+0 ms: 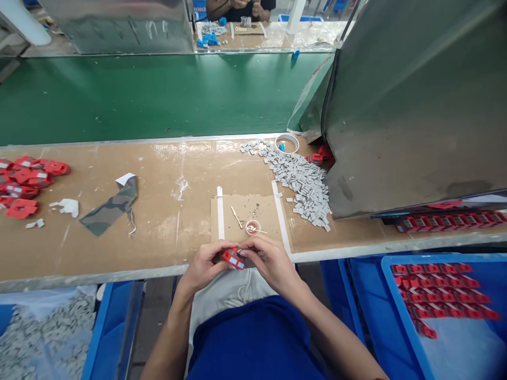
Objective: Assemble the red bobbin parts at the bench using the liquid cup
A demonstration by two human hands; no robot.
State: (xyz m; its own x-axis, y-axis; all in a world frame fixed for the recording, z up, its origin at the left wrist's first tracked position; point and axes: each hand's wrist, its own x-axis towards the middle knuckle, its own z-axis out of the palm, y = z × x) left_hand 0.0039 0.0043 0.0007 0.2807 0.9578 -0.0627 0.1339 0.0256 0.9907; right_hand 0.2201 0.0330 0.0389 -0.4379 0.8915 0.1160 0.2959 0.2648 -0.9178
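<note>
Just over the table's front edge, a small red plastic vehicle body (233,258) with light-blue windows is held between both hands. My left hand (206,264) grips its left side, fingers closed around it. The fingers of my right hand (271,262) pinch at its upper right, where a small grey piece (241,253) partly shows; whether it is attached I cannot tell. Ahead of the hands sits a small round cup (253,227) with a thin stick across it. A whitish stick (236,216) lies to its left on a cardboard mat (227,203).
Small grey pieces (303,182) are heaped at right, beside a tape roll (287,143). Red bodies (27,179) pile up at far left, near a camouflage cloth (113,206). A blue bin (390,295) holds rows of red parts. Across the green belt (158,95), a person's hands (249,4) work.
</note>
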